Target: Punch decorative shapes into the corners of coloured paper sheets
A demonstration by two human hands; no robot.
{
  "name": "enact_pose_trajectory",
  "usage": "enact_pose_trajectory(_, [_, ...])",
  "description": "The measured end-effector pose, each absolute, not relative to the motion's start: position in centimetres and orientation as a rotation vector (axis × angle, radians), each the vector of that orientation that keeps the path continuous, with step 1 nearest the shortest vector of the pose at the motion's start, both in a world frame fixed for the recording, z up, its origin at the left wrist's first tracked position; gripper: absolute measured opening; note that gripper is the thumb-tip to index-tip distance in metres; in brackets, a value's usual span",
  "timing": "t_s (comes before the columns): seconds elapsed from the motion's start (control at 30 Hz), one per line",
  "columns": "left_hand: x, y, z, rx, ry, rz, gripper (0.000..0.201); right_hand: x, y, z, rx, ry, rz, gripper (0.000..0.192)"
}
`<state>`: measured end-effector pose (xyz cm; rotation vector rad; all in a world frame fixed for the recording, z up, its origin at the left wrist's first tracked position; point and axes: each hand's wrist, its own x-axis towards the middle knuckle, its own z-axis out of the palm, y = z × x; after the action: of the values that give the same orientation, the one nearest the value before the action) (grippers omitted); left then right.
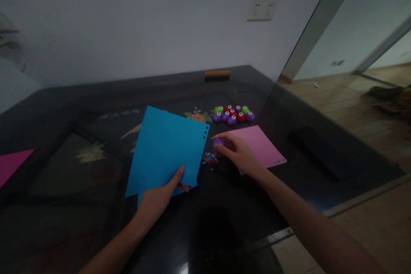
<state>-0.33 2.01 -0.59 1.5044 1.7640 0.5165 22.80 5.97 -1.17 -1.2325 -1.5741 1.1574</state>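
My left hand (163, 192) grips the lower edge of the blue paper (167, 145), its thumb lying on top of the sheet. A column of small punched holes runs down the upper right edge of this paper. Between the fingers of my right hand (237, 152) is a purple craft punch (218, 141), just right of the blue paper and apart from it. Below the punch lies a small heap of blue and pink paper cut-outs (210, 158). A pink sheet (261, 145) with punched marks at its near right corner lies partly behind my right hand.
Several purple, red and green punches (233, 115) stand grouped behind the pink sheet. An orange-brown bar (217, 74) lies near the wall. A dark flat case (321, 152) rests at right, and magenta paper (13, 165) at the left edge of the dark glossy table (244, 205).
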Motion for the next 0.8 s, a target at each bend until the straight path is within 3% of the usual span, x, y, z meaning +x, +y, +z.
enact_pose_trajectory(0.1, [-0.2,1.8,-0.5,1.547,1.748,0.498,0.047,22.8,6.0,-1.2,-1.226,-1.576,1.172,0.029])
enact_pose_trajectory(0.43, [-0.9,1.7,-1.2,1.682,1.727,0.579,0.034,22.8,5.9,-0.8,-1.323,-1.657,1.119,0.029])
enact_pose_trajectory(0.63, [-0.5,2.8,-0.6,1.581,1.698,0.673,0.046,22.7,6.0,-1.1,-1.22,-1.625,1.168,0.028])
enact_pose_trajectory(0.8, [-0.6,3.1,-0.7,1.587,1.661,0.767,0.044,22.4,5.9,-1.4,-1.191,-1.537,1.227,0.026])
